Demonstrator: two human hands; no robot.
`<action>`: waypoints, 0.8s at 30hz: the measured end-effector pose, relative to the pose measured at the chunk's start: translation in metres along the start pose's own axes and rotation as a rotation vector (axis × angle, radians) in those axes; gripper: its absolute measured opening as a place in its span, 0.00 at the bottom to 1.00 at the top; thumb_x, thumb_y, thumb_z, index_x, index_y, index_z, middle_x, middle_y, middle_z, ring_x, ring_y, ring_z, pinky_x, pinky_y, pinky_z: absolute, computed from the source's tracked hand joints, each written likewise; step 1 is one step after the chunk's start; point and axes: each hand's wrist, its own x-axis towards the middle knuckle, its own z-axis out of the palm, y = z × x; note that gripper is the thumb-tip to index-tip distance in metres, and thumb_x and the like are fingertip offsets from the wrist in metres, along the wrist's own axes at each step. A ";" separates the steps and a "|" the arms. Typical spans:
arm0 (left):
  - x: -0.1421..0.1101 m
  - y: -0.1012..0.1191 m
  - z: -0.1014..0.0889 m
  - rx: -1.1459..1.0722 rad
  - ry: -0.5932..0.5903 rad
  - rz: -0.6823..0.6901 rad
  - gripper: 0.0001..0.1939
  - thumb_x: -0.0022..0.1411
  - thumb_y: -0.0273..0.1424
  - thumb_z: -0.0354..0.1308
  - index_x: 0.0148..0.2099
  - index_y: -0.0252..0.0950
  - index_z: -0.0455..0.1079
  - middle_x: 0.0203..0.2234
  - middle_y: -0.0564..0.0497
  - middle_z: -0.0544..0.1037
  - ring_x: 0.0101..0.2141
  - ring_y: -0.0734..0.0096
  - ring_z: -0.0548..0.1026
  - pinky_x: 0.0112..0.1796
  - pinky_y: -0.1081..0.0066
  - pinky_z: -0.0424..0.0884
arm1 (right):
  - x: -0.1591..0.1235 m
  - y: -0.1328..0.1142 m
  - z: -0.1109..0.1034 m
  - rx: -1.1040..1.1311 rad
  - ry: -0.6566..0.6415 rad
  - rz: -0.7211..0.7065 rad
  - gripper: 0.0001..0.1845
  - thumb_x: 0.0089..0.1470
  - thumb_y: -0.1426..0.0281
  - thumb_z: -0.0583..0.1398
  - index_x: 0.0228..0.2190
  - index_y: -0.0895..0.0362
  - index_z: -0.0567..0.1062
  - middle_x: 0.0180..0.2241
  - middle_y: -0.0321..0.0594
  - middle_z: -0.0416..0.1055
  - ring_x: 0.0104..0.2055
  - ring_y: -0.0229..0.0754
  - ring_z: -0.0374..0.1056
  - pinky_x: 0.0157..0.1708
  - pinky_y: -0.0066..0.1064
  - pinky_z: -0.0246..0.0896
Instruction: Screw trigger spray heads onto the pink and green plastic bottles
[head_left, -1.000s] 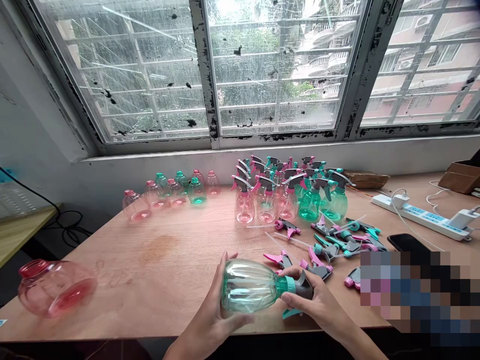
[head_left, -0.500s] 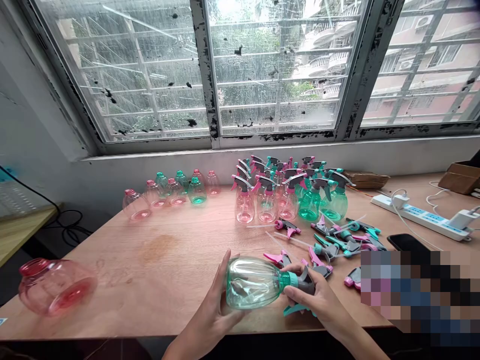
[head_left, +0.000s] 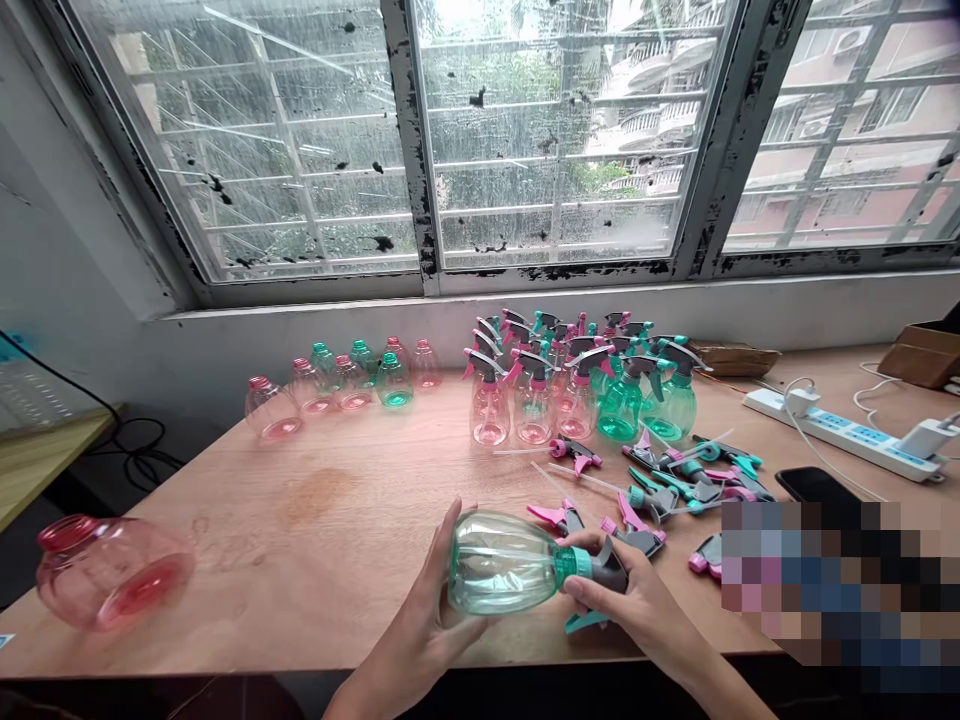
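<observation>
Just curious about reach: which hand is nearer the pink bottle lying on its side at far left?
Left. The left hand wraps the green bottle, right of the pink bottle; the right hand is farther off, on the grey sprayer head.

On the far right of the desk (head_left: 225, 570), a white power strip (head_left: 832, 432) lies just beyond a black phone (head_left: 814, 485) (its screen dark), with a cardboard box (head_left: 921, 357) past them, under a flaking barred window (head_left: 555, 140).
</observation>
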 end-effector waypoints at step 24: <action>0.000 0.000 -0.001 0.039 -0.010 -0.008 0.57 0.60 0.40 0.69 0.74 0.53 0.30 0.74 0.47 0.42 0.70 0.44 0.48 0.69 0.48 0.43 | -0.001 -0.005 -0.001 0.025 -0.067 0.021 0.19 0.52 0.60 0.72 0.41 0.55 0.78 0.29 0.31 0.72 0.28 0.37 0.69 0.31 0.30 0.67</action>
